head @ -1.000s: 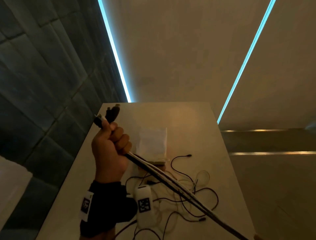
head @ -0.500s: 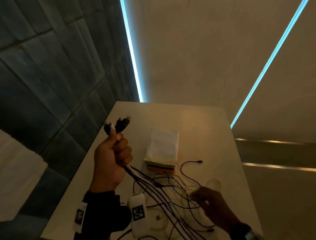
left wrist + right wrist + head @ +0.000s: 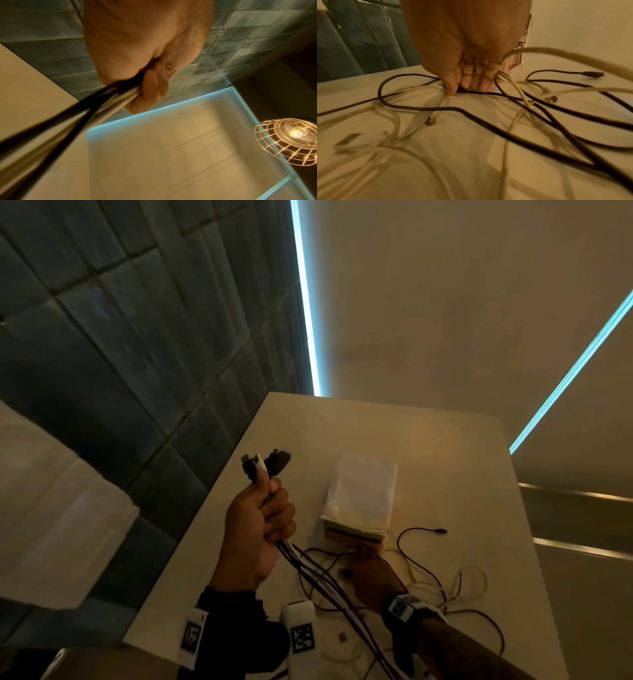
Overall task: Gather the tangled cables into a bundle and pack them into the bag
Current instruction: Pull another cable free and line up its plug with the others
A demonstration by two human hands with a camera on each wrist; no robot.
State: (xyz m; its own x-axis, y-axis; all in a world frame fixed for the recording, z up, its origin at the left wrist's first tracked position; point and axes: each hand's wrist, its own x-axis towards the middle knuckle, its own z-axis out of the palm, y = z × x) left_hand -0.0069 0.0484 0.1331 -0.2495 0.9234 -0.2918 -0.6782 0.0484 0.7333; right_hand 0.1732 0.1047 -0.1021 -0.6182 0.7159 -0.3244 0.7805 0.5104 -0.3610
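My left hand [image 3: 274, 508] is raised above the table's left side, fist closed round a bunch of black and white cables [image 3: 329, 583]. Their plugs [image 3: 265, 465] stick up out of the fist. The left wrist view shows the same grip [image 3: 150, 86], the cables [image 3: 68, 121] running down and away. My right hand [image 3: 363, 556] is low on the table just in front of the clear plastic bag [image 3: 363, 494], which lies flat. In the right wrist view its thumb and forefinger [image 3: 464, 88] pinch a black cable [image 3: 488, 93] against the tabletop. Loose cables [image 3: 539, 108] sprawl all around it.
The pale table [image 3: 445, 446] is narrow, with its left edge [image 3: 191, 559] along a dark tiled wall [image 3: 137, 354] and its right edge dropping off. More cable loops [image 3: 472, 587] lie to the right of my right hand. A wire-cage lamp [image 3: 289, 140] hangs overhead.
My right hand has come up from the lower right to the cables in front of the bag. The bundle below my left fist, taut a second ago, now hangs slack.
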